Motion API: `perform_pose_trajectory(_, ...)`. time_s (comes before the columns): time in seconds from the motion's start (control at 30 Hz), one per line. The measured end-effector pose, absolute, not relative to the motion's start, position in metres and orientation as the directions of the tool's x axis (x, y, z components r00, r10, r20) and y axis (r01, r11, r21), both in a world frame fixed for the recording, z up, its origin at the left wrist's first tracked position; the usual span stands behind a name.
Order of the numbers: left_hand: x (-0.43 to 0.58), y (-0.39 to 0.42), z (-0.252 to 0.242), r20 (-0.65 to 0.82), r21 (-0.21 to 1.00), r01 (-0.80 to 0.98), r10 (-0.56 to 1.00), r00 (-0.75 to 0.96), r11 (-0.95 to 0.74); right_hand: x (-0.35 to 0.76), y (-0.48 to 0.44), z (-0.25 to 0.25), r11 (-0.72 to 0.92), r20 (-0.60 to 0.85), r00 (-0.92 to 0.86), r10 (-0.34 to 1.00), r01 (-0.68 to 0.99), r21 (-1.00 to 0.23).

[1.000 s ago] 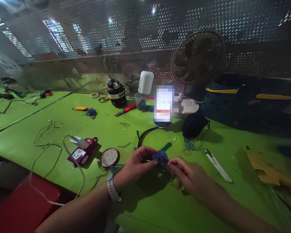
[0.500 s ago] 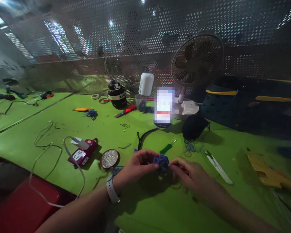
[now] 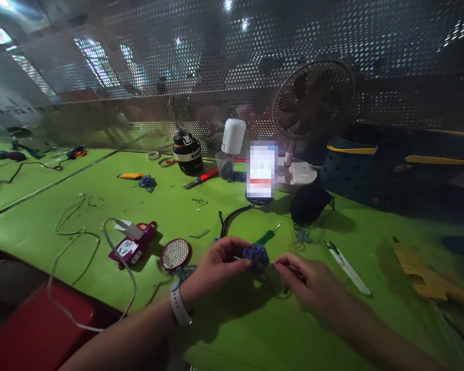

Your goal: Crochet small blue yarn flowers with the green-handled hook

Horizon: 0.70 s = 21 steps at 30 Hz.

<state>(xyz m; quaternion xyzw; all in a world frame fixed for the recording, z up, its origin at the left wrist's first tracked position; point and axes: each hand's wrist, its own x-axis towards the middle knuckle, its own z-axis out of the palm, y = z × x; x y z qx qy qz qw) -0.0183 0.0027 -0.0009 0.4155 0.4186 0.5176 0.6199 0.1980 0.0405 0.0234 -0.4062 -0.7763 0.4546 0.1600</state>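
Note:
My left hand (image 3: 220,263) pinches a small blue crocheted piece (image 3: 256,256) just above the green table (image 3: 170,206). My right hand (image 3: 307,283) is closed in a pinch right beside the piece, on something thin that I cannot make out, perhaps a needle or thread. A white band is on my left wrist. Just behind the piece lies a green-handled crochet hook (image 3: 268,235). Loose blue yarn (image 3: 307,234) trails from a dark yarn ball (image 3: 309,202).
White thread snips (image 3: 348,266) lie to the right, a round beaded mirror (image 3: 175,253) and a purple power strip (image 3: 131,246) with a white cable to the left. A phone (image 3: 261,171), desk fan (image 3: 311,111), bottle and blue basket (image 3: 348,165) stand behind, before a perforated metal screen.
My hands have stayed almost in place around the blue piece; my right hand has shifted slightly right and down. The view has tilted a little.

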Motion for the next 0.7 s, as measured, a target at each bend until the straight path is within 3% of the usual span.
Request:
perform_pose_trajectory(0.33,-0.018,0.001,-0.004,-0.068,0.980,-0.185,0.995,0.073,0.080,0.196,0.040,0.023,0.214,-0.139,-0.596,0.791,0.481,-0.850)
perform_pose_trajectory(0.53,-0.018,0.003,0.000,-0.126,0.942,-0.298,0.986,0.105,0.152,0.192,0.033,0.015,0.017,-0.225,-0.538,0.812,0.408,-0.913)
perform_pose_trajectory(0.7,-0.018,0.005,0.001,-0.182,0.893,-0.400,0.978,0.101,0.207,0.190,0.032,0.009,-0.051,-0.245,-0.554,0.796,0.342,-0.938)
